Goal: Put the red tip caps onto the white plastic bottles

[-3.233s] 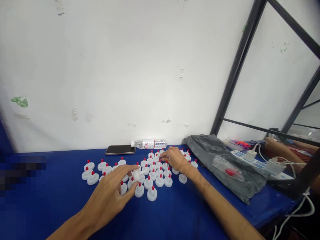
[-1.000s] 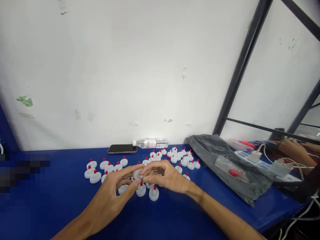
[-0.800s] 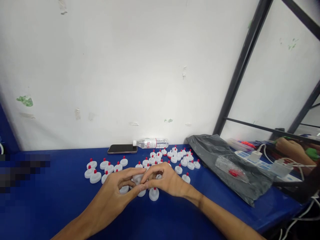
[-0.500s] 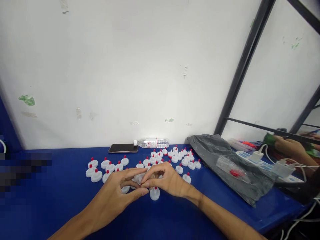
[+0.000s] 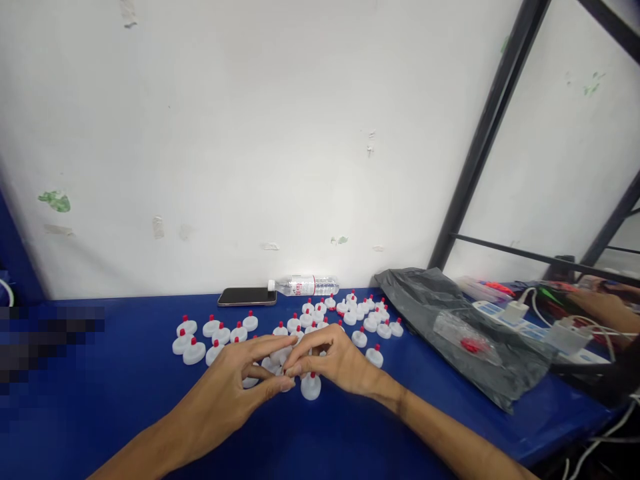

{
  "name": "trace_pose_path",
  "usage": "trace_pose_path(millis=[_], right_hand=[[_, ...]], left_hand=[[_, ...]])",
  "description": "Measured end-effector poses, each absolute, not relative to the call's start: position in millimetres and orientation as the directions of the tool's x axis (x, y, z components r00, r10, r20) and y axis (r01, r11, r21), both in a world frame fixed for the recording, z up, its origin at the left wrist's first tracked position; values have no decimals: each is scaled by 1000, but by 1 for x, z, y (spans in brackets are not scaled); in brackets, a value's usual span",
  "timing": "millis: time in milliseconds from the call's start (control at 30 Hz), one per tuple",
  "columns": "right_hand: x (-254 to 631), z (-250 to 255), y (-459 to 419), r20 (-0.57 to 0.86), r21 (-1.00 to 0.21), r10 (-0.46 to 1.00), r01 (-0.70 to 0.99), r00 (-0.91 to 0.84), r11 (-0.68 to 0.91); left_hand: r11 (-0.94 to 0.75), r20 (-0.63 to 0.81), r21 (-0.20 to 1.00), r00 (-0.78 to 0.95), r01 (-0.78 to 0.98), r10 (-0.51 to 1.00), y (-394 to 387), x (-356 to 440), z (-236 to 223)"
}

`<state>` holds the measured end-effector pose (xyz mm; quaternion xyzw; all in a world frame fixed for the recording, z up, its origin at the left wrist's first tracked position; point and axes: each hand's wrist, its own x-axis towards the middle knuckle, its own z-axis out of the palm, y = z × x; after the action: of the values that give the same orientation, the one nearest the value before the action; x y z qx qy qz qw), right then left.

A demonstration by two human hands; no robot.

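Several white caps with red tips [image 5: 370, 317] stand spread over a blue table [image 5: 120, 393]. My left hand [image 5: 235, 387] and my right hand [image 5: 335, 360] meet at the middle of the spread, fingertips together. The fingers of both hands pinch one white cap [image 5: 278, 355] between them. Another white cap [image 5: 311, 387] stands just below my right fingers. A group of caps [image 5: 200, 337] lies left of my hands.
A dark phone [image 5: 247, 297] and a lying clear water bottle [image 5: 304, 286] sit by the white wall. A grey plastic bag [image 5: 450, 327] with a small clear bag of red tips [image 5: 467, 341] lies to the right. Beyond it are a power strip [image 5: 505, 313] and another person's hand [image 5: 605, 308].
My right hand came back from the far caps to meet my left hand. Both now pinch one cap and have sunk slightly toward the table. The other person's hand moved right.
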<state>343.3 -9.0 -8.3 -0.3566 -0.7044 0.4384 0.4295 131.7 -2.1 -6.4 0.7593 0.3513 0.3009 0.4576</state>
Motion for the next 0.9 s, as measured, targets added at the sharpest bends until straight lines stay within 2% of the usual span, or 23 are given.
trace_pose_path(millis=[267,467,633,900], right_hand=[[342,-6,-9,279,-942,880,70,-384,329],[345,-6,-12,231,-935,861,139,-454,325],[345,1,-18,316,-821,820,295,-478,488],[339,-5,-24,546,-589,677,349,-493,729]], left_hand=[[-361,172,900,560,246,811,-4,135,-6],[-340,118,849,483,404,868,-8,135,-5],[-304,121,880,446,365,887,-7,132,-4],[-271,116,906,426,324,897,-12,137,-6]])
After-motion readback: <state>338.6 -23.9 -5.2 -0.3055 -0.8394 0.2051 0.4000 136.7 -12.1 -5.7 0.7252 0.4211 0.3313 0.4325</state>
